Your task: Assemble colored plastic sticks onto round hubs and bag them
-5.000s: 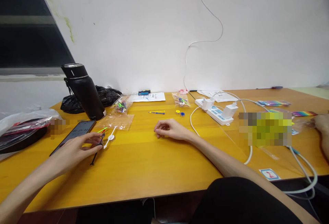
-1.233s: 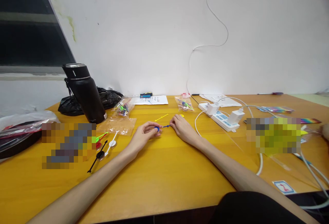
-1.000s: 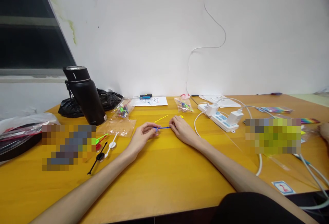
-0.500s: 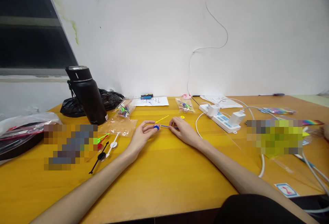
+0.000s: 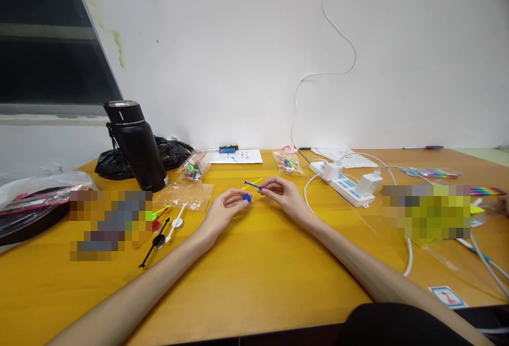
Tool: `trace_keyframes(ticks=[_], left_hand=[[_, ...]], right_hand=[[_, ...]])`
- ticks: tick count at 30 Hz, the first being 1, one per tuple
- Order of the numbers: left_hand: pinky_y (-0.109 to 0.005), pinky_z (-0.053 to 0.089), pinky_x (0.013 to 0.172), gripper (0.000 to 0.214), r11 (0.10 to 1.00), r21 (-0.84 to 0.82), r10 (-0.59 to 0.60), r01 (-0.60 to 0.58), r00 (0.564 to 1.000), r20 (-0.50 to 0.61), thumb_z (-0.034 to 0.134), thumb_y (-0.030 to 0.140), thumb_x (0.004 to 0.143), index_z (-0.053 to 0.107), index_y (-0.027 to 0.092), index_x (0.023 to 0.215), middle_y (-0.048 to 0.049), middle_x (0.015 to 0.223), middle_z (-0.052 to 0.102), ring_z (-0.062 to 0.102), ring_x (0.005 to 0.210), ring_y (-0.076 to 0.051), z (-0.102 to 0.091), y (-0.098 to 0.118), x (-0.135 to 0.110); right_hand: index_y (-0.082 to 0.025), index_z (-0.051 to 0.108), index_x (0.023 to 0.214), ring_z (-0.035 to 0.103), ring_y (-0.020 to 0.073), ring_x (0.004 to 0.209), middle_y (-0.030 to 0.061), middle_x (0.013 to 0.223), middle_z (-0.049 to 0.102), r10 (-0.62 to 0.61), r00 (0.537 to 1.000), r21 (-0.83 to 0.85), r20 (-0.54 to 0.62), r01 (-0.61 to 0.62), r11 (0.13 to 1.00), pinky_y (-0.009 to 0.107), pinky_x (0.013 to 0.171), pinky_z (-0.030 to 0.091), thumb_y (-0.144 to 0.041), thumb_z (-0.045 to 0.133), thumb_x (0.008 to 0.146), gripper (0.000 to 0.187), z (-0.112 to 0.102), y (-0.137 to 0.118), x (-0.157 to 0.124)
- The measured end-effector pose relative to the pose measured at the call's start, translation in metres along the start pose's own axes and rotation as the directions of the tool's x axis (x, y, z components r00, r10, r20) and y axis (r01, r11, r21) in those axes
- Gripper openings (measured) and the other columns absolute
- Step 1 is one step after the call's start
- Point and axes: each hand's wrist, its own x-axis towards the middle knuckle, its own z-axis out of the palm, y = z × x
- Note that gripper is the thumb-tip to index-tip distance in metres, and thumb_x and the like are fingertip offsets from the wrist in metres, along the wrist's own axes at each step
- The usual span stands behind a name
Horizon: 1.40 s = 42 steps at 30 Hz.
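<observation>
My left hand [image 5: 223, 211] is closed in a pinch on a small round blue disc [image 5: 247, 198]. In the fingertips of my right hand [image 5: 285, 196] is a blue plastic arrow [image 5: 251, 184], its tip pointing left above the disc. Disc and arrow are apart. Behind the blue arrow lies a yellow arrow [image 5: 258, 180] on the table, partly hidden. Left of my left hand lie assembled arrow spinners: a white one [image 5: 177, 223], a black one [image 5: 158, 240], and red [image 5: 155, 224] and green [image 5: 161, 212] ones, partly hidden by blurring.
A black bottle [image 5: 137, 147] stands back left, beside a black plastic bag [image 5: 175, 152]. Clear bags of coloured parts [image 5: 194, 170] [image 5: 288, 163] lie at the back. A white power strip [image 5: 350, 188] with chargers and cables lies on the right. A flat clear bag [image 5: 185, 196] lies left.
My right hand has lifted the blue arrow and turned it into view, away from the disc. My left hand has shifted slightly right, still pinching the disc.
</observation>
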Motion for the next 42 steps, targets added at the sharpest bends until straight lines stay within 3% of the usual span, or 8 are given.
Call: trace_keyframes(ticks=[5,10,14,18,23,29,37,42], left_hand=[[-0.041,0.043,0.111,0.046,1.0,-0.002,0.004,-0.004,1.0,-0.019,0.083,0.04,0.075,0.07,0.019,0.113,-0.0122,0.121,0.074,0.066,0.119,-0.026,-0.002,-0.003,0.001],[-0.04,0.042,0.112,0.044,1.0,0.015,0.021,-0.02,1.0,-0.018,0.081,0.039,0.077,0.071,0.02,0.116,-0.0107,0.12,0.075,0.066,0.121,-0.026,-0.002,-0.003,0.001],[-0.04,0.042,0.112,0.044,1.0,0.013,0.012,-0.012,1.0,-0.003,0.081,0.039,0.077,0.071,0.02,0.116,-0.0104,0.12,0.075,0.066,0.12,-0.026,-0.002,-0.003,0.001],[-0.042,0.041,0.113,0.047,1.0,0.002,-0.009,0.009,1.0,0.021,0.08,0.039,0.077,0.069,0.018,0.118,-0.0112,0.122,0.074,0.066,0.12,-0.027,-0.002,-0.003,0.001],[-0.043,0.041,0.113,0.046,1.0,0.011,-0.014,0.014,1.0,0.023,0.08,0.039,0.077,0.07,0.017,0.117,-0.0121,0.121,0.074,0.066,0.121,-0.028,-0.002,-0.004,0.001],[-0.044,0.042,0.112,0.048,1.0,0.007,-0.019,0.019,1.0,0.025,0.081,0.039,0.076,0.07,0.016,0.118,-0.0129,0.118,0.076,0.07,0.114,-0.028,-0.003,-0.007,0.003],[-0.044,0.042,0.114,0.051,1.0,0.021,-0.016,0.016,0.999,0.035,0.081,0.039,0.076,0.069,0.015,0.119,-0.0139,0.119,0.075,0.069,0.114,-0.027,-0.004,-0.006,0.002],[-0.044,0.043,0.113,0.048,1.0,-0.004,0.003,-0.003,0.998,0.058,0.081,0.04,0.076,0.071,0.016,0.115,-0.0133,0.119,0.075,0.067,0.118,-0.027,-0.003,-0.007,0.002]], right_hand=[[-0.017,0.067,0.105,0.074,0.0235,0.094,0.0097,0.096,0.077,0.035,0.997,0.081,0.067,-0.04,0.996,0.041,0.093,0.055,-0.049,0.068,0.089,0.037,0.001,-0.002,-0.001],[-0.017,0.069,0.098,0.073,0.0208,0.082,0.0087,0.089,0.076,0.034,0.991,0.057,0.128,-0.042,0.997,0.035,0.081,0.056,-0.056,0.056,0.095,0.041,0.005,-0.006,-0.001],[-0.017,0.068,0.104,0.068,0.0179,0.076,0.0055,0.082,0.073,0.033,0.985,0.021,0.17,-0.037,0.999,0.031,0.075,0.052,-0.056,0.05,0.098,0.043,0.006,-0.006,-0.003],[-0.018,0.066,0.108,0.052,0.0129,0.061,-0.0016,0.067,0.058,0.094,0.97,0.003,0.223,-0.097,0.995,0.026,0.062,0.041,-0.055,0.045,0.1,0.044,0.007,0.001,-0.004],[-0.017,0.062,0.095,0.03,0.0102,0.053,-0.0067,0.061,0.038,0.197,0.943,0.096,0.268,-0.23,0.968,0.025,0.052,0.023,-0.061,0.054,0.091,0.044,0.008,0.01,-0.001],[-0.018,0.06,0.082,0.018,0.0103,0.05,-0.0078,0.057,0.024,0.28,0.939,0.183,0.2,-0.317,0.931,0.027,0.049,0.014,-0.062,0.048,0.089,0.046,0.005,0.014,0.005],[-0.019,0.053,0.082,0.023,0.0105,0.054,-0.0071,0.062,0.028,0.266,0.929,0.179,0.257,-0.316,0.932,0.027,0.054,0.018,-0.061,0.052,0.091,0.043,0.006,0.011,0.001],[-0.018,0.057,0.089,0.038,0.0125,0.066,-0.0025,0.075,0.044,0.136,0.941,-0.011,0.311,-0.14,0.99,0.026,0.062,0.029,-0.054,0.049,0.098,0.038,0.01,-0.009,-0.008]])
